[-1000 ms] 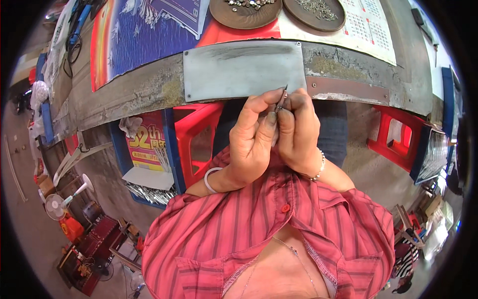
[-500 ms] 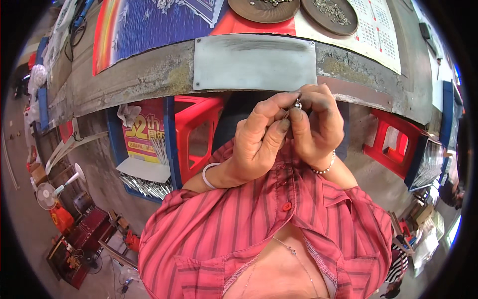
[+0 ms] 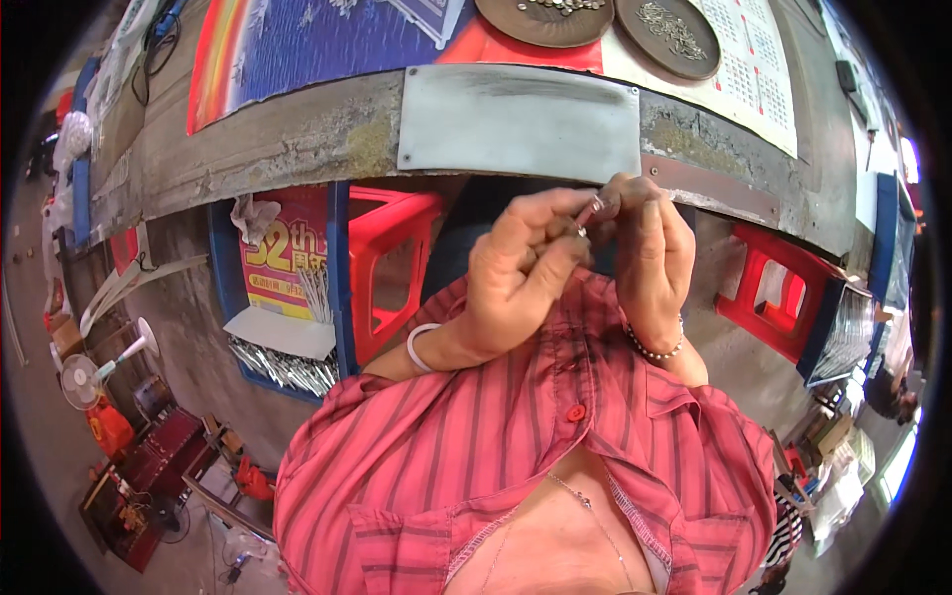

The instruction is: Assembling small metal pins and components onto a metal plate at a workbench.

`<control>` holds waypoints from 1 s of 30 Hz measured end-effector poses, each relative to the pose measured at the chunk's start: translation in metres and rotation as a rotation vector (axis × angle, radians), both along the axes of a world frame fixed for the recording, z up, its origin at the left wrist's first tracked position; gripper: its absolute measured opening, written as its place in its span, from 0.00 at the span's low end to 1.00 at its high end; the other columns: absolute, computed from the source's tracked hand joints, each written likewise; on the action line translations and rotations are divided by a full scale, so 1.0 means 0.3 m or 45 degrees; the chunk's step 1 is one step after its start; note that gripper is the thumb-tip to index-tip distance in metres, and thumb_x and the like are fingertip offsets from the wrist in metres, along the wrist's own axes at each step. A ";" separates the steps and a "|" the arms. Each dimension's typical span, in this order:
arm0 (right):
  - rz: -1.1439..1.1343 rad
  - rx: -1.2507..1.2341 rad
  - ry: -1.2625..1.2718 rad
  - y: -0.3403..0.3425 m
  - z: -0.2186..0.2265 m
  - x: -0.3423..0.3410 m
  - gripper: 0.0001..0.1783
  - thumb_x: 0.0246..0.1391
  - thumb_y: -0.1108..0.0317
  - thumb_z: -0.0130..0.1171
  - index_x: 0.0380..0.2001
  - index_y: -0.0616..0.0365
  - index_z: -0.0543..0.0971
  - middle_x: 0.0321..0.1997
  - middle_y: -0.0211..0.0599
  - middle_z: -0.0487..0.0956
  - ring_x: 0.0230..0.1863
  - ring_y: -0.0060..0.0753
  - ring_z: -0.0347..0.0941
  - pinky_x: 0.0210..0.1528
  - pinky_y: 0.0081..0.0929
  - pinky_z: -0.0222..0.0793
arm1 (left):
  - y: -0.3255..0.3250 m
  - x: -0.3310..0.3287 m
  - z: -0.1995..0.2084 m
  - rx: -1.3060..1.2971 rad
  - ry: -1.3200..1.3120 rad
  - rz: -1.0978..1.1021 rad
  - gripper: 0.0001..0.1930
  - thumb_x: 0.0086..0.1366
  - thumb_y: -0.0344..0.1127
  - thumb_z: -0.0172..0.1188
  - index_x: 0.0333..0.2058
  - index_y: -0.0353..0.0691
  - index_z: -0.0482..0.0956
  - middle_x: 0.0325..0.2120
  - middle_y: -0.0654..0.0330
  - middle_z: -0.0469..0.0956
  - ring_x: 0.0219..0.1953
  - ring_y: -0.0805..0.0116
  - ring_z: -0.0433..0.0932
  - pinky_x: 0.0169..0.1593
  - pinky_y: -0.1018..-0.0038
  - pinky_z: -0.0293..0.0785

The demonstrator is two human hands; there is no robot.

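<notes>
My left hand (image 3: 521, 273) is closed, its thumb and fingertips pinching a small shiny metal piece (image 3: 583, 231). Beside it my right hand (image 3: 656, 263) is raised, with darkened fingertips bent together close to the left fingers. Whether the right fingers grip part of the same piece is hidden. Both hands are in front of the workbench edge, just below a pale metal plate (image 3: 521, 119) fixed there. On the bench beyond, a brown dish (image 3: 540, 38) has small shiny round parts in it. A second brown dish (image 3: 635, 42) bears a heap of small silvery parts.
Under the bench at left stands a blue bin (image 3: 341, 258) with bundled thin metal strips (image 3: 283, 367). A red plastic stool (image 3: 397, 203) is beside it. At right are another red stool (image 3: 739, 307) and a blue crate (image 3: 825, 347). Printed sheets (image 3: 327, 50) cover the benchtop.
My right thumb has come away from the small metal piece, and the right hand has turned and shifted slightly right. My left hand keeps its pinch. The view has shifted slightly.
</notes>
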State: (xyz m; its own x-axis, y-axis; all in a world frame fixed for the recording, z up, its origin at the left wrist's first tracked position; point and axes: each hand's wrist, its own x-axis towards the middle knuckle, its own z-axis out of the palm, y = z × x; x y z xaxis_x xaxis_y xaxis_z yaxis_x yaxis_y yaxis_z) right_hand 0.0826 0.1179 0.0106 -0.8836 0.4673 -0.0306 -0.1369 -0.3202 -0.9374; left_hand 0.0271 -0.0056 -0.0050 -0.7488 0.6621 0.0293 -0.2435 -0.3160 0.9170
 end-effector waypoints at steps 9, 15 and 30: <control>-0.304 1.048 0.295 -0.080 -0.107 -0.057 0.11 0.44 0.79 0.62 0.32 0.63 0.73 0.26 0.38 0.74 0.27 0.34 0.69 0.30 0.26 0.66 | -0.046 -0.010 -0.011 0.001 0.139 0.130 0.14 0.67 0.23 0.44 0.51 0.32 0.68 0.41 0.62 0.68 0.32 0.83 0.67 0.35 0.86 0.65; -0.381 1.225 0.172 -0.129 -0.132 -0.052 0.08 0.49 0.76 0.56 0.33 0.62 0.69 0.29 0.38 0.72 0.29 0.39 0.65 0.33 0.33 0.62 | -0.065 -0.013 -0.035 -0.120 0.288 0.175 0.15 0.67 0.24 0.45 0.52 0.32 0.67 0.39 0.62 0.68 0.33 0.80 0.66 0.36 0.84 0.63; 0.085 0.590 0.082 -0.018 -0.016 -0.088 0.09 0.59 0.70 0.49 0.31 0.67 0.70 0.27 0.35 0.72 0.25 0.22 0.65 0.28 0.18 0.62 | -0.050 -0.027 -0.003 0.127 -0.078 0.074 0.17 0.68 0.25 0.46 0.55 0.34 0.65 0.33 0.66 0.70 0.24 0.87 0.62 0.26 0.88 0.62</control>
State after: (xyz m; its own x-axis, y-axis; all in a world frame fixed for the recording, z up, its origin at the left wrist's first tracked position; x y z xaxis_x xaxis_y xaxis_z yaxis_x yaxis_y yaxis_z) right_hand 0.0563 0.1126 0.0058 -0.9055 0.3606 0.2237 -0.1931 0.1195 -0.9739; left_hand 0.0189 -0.0206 -0.0060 -0.7883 0.6135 0.0458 -0.2769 -0.4204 0.8641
